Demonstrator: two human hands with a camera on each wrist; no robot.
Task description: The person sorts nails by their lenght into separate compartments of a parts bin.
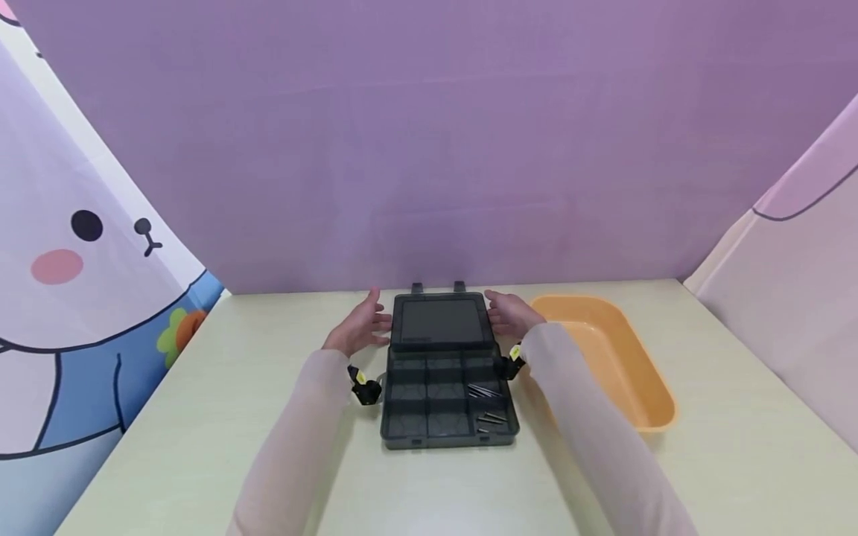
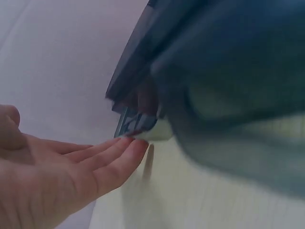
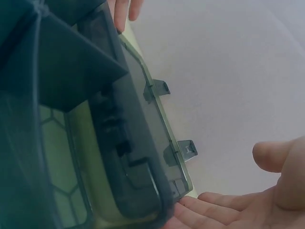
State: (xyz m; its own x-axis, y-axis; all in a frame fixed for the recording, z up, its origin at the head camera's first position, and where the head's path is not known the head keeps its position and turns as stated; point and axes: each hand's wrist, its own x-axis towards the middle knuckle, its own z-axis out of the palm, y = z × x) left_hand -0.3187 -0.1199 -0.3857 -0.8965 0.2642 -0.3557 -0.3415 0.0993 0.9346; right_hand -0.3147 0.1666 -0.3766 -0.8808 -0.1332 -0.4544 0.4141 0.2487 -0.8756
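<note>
A dark translucent compartment box [image 1: 449, 441] lies on the table, its lid [image 1: 442, 321] swung back to the far side. Beside the lid's left edge is my left hand [image 1: 363, 325], fingers extended, fingertips right at the edge in the left wrist view. On the other side my right hand [image 1: 512, 316] has its fingers fairly straight, fingertips at the lid's corner in the right wrist view. Neither hand grips anything. Several thin metal rods [image 1: 484, 391] lie in a right-hand compartment, and a few short screws [image 1: 492, 419] sit in the front right one.
An orange plastic tray [image 1: 660, 417] stands to the right of the box, partly behind my right sleeve [image 1: 590, 402]. Two latch tabs [image 3: 188, 149] stick out from the lid's far edge. A purple cloth [image 1: 429, 149] hangs behind the table [image 1: 201, 447].
</note>
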